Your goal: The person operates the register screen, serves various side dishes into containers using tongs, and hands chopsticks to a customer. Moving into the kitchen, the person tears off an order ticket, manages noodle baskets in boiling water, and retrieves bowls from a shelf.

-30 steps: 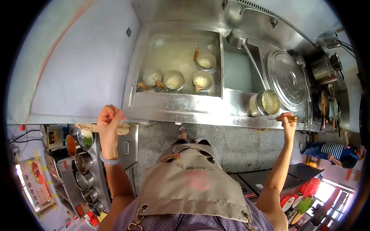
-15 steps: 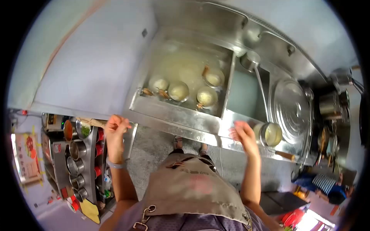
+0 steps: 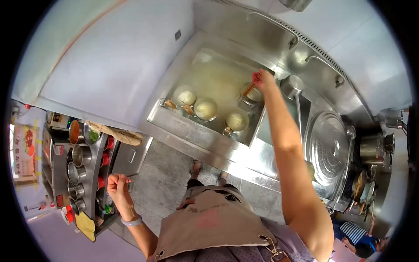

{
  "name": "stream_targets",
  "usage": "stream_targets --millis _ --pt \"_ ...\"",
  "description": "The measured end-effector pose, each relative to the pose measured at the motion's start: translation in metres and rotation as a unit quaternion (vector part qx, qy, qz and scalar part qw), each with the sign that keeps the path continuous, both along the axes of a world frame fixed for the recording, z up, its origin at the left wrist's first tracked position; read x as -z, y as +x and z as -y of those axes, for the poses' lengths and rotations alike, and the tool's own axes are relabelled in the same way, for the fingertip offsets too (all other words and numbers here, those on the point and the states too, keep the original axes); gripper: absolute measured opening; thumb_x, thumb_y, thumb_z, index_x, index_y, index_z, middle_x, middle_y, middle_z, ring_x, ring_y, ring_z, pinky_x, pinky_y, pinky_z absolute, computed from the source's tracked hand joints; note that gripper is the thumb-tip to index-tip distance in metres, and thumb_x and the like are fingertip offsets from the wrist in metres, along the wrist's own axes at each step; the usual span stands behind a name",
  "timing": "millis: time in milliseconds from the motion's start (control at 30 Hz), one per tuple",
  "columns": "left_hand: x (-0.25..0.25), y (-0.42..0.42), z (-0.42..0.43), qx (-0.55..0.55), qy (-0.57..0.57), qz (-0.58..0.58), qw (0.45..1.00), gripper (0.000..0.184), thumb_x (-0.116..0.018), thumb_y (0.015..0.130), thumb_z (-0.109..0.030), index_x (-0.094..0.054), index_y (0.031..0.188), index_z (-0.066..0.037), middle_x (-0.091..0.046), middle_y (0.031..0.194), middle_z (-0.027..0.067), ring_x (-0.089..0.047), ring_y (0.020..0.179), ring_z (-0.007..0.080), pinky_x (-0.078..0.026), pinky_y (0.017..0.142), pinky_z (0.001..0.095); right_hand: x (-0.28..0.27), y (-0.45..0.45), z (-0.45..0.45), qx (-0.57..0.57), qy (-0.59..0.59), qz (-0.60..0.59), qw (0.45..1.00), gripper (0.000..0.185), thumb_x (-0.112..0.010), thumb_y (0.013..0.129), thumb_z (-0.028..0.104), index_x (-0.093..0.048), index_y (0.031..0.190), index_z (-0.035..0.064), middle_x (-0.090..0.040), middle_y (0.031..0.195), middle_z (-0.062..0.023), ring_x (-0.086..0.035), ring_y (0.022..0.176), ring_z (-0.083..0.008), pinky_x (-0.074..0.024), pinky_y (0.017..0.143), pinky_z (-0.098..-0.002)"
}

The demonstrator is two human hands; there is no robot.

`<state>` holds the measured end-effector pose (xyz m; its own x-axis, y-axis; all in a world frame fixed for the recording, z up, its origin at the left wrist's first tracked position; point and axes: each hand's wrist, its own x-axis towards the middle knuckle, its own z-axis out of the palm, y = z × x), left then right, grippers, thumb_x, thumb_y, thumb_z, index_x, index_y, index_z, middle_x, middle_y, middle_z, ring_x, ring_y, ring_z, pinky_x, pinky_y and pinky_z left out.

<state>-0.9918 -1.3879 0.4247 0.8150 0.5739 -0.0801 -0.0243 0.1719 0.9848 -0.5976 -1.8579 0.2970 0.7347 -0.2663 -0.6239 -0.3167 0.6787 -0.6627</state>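
Observation:
My right hand [image 3: 263, 79] reaches far over the steel boiling vat [image 3: 218, 146], fingers wrapped round the wooden handle of a noodle strainer [image 3: 249, 99]. That strainer's basket is at the vat's right side, and its contents are hard to make out. Three other strainers hang along the near edge: one at the left [image 3: 185, 96], one in the middle [image 3: 205, 108] and one at the right [image 3: 236, 122]. Pale food sits in each, in cloudy yellowish water. My left hand [image 3: 118, 188] is low at the left, away from the vat, its fingers curled in with nothing visible in them.
Right of the vat, a long-handled ladle [image 3: 293, 86] rests over a second basin [image 3: 286, 124]. A large round lid [image 3: 330, 144] lies beyond it. At the left, a rack holds several steel pots [image 3: 81, 156] and a bowl of chopped greens [image 3: 91, 133]. Another person [image 3: 355, 233] is at lower right.
My right hand has moved forward over the vat and taken the far strainer's handle. The left hand has dropped back toward my body. The camera view has shifted.

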Motion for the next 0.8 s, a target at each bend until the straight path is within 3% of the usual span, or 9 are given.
stream_targets --millis 67,100,167,200,300,333,433,733,800 --pt "0.006 0.005 0.003 0.008 -0.012 -0.01 1.0 0.028 -0.056 0.082 0.005 -0.037 0.068 -0.01 -0.044 0.069 0.0013 -0.045 0.063 0.0109 -0.041 0.063 0.0234 -0.062 -0.031 0.018 -0.165 -0.236 0.024 0.957 0.009 -0.064 0.079 0.006 -0.058 0.072 0.003 -0.054 0.063 -0.0043 -0.053 0.059 -0.016 -0.0439 0.049 -0.0286" --pt "0.008 0.011 0.005 0.013 -0.015 -0.017 1.0 0.028 -0.056 0.083 0.005 -0.037 0.068 -0.01 -0.043 0.068 0.001 -0.045 0.063 0.0105 -0.04 0.063 0.0229 -0.08 -0.037 0.025 -0.162 -0.241 0.023 0.957 0.009 -0.064 0.079 0.006 -0.058 0.072 0.003 -0.054 0.063 -0.0043 -0.053 0.059 -0.016 -0.0439 0.049 -0.0286" --pt "0.009 0.024 0.012 0.043 -0.011 -0.013 0.999 0.029 -0.057 0.083 0.004 -0.037 0.068 -0.01 -0.043 0.068 0.0003 -0.045 0.063 0.0094 -0.039 0.063 0.0224 -0.103 -0.046 0.039 -0.294 -0.407 0.116 0.857 0.012 -0.069 0.074 0.005 -0.063 0.083 0.0002 -0.059 0.069 -0.0031 -0.054 0.058 -0.0121 -0.0439 0.053 -0.0261" --pt "0.008 0.03 0.017 0.047 -0.014 -0.012 0.999 0.029 -0.057 0.083 0.004 -0.037 0.068 -0.01 -0.043 0.068 0.0003 -0.045 0.063 0.0094 -0.039 0.063 0.0224 -0.111 -0.047 0.045 -0.29 -0.411 0.114 0.857 0.012 -0.069 0.074 0.005 -0.063 0.083 0.0002 -0.059 0.069 -0.0031 -0.054 0.058 -0.0121 -0.0439 0.053 -0.0261" --pt "0.009 0.047 0.029 0.097 0.007 0.004 0.995 0.029 -0.058 0.083 0.003 -0.036 0.068 -0.009 -0.041 0.068 0.0 -0.044 0.063 0.0088 -0.04 0.064 0.023 -0.143 -0.055 0.053 -0.39 -0.529 0.2 0.727 0.018 -0.067 0.074 0.004 -0.065 0.091 0.0011 -0.058 0.068 0.0013 -0.052 0.063 -0.007 -0.0429 0.062 -0.0219" --pt "0.008 0.05 0.032 0.1 0.006 0.004 0.995 0.029 -0.058 0.083 0.003 -0.036 0.068 -0.009 -0.041 0.068 0.0 -0.044 0.063 0.0088 -0.04 0.064 0.023 -0.159 -0.061 0.05 -0.388 -0.531 0.198 0.727 0.018 -0.067 0.074 0.004 -0.065 0.091 0.0011 -0.058 0.068 0.0013 -0.052 0.063 -0.007 -0.0429 0.062 -0.0219" --pt "0.007 0.054 0.039 0.123 0.002 0.011 0.992 0.029 -0.058 0.082 0.003 -0.036 0.068 -0.009 -0.041 0.068 -0.0002 -0.043 0.063 0.0086 -0.04 0.064 0.023 -0.185 -0.07 0.052 -0.467 -0.572 0.236 0.632 0.015 -0.062 0.078 0.004 -0.062 0.092 -0.0005 -0.055 0.07 0.0009 -0.05 0.066 -0.0071 -0.0418 0.063 -0.0226" --pt "0.006 0.046 0.04 0.096 -0.005 0.018 0.995 0.029 -0.059 0.082 0.002 -0.036 0.068 -0.01 -0.042 0.069 -0.0001 -0.045 0.064 0.0092 -0.041 0.065 0.0233 -0.24 -0.095 0.091 -0.427 -0.609 0.209 0.635 0.014 -0.058 0.083 0.006 -0.062 0.093 -0.0027 -0.06 0.076 -0.0015 -0.053 0.071 -0.0089 -0.0438 0.067 -0.0237" --pt "0.006 0.047 0.044 0.109 -0.009 0.019 0.994 0.029 -0.059 0.083 0.001 -0.036 0.068 -0.01 -0.042 0.07 0.0 -0.045 0.064 0.0094 -0.04 0.065 0.0231 -0.256 -0.099 0.097 -0.364 -0.681 0.18 0.61 0.017 -0.059 0.082 0.008 -0.064 0.094 -0.0032 -0.063 0.08 -0.0043 -0.056 0.074 -0.0108 -0.0451 0.069 -0.0258"
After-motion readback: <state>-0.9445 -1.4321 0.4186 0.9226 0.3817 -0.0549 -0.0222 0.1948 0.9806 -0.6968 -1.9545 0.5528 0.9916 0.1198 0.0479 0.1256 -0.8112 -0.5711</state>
